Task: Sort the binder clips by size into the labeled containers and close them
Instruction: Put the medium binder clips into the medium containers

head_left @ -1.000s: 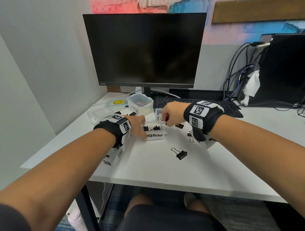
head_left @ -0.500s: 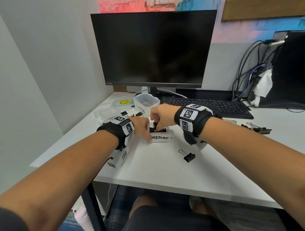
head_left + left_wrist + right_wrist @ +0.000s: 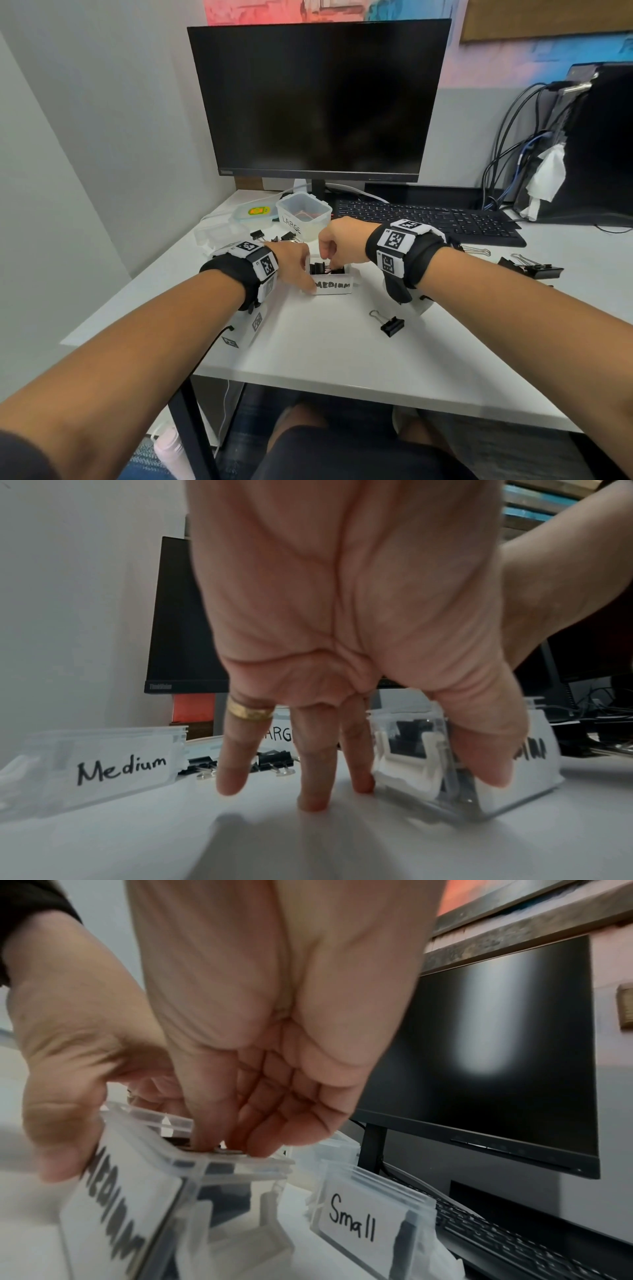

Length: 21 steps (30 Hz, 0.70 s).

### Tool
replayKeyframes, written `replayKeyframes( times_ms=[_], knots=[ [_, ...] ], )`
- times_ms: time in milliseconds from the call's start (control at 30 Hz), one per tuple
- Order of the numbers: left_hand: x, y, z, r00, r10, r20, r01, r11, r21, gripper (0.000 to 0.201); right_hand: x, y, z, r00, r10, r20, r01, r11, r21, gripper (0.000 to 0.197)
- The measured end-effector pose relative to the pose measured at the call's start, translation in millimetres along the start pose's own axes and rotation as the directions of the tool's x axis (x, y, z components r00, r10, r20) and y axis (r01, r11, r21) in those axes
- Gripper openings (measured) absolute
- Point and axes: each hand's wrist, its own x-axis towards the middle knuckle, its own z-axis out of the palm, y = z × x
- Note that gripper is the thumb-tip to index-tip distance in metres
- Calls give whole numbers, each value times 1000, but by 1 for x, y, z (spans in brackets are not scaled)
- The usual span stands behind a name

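The right hand (image 3: 337, 240) has come across from the right and now sits low over the open tub marked MEDIUM (image 3: 330, 287), where a second ago it was still out beside it. Its fingers (image 3: 246, 1139) are bunched and dipped to the rim, apparently on a binder clip being set in, though I cannot tell whether it is still pinched or already let go. The left hand (image 3: 293, 263) stays at the tub's left side, thumb (image 3: 486, 753) pressed on the label face and fingers spread straight to the desk (image 3: 342, 356), steadying rather than gripping.

So the medium sorting looks to be moving along, with lids not yet on.

Still out are a loose clip (image 3: 390, 323) near the front right, bigger ones (image 3: 529, 265) far right, and a few small clips (image 3: 270, 236) behind the left wrist. The tub marked LARGE (image 3: 303, 216) stands open further back.

The tub's contents are mostly hidden by the knuckles. The container marked Small (image 3: 363, 1218) shows only in the right wrist view, and that view is blurred near the rim.
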Motion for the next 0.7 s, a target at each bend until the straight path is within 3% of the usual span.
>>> replayKeyframes(
  times_ms=[300, 500, 700],
  knots=[
    [-1, 2, -1, 1000, 1, 3, -1, 1000, 21, 64, -5, 3, 2, 997, -15, 72, 15, 1000, -6, 26],
    [1, 0, 1, 1000, -6, 5, 6, 1000, 2, 65, 4, 10, 2, 999, 38, -5, -38, 999, -24, 23],
    [2, -1, 0, 1000, 3, 11, -3, 1000, -3, 67, 8, 12, 4, 1000, 19, 16, -18, 999, -42, 20]
  ],
)
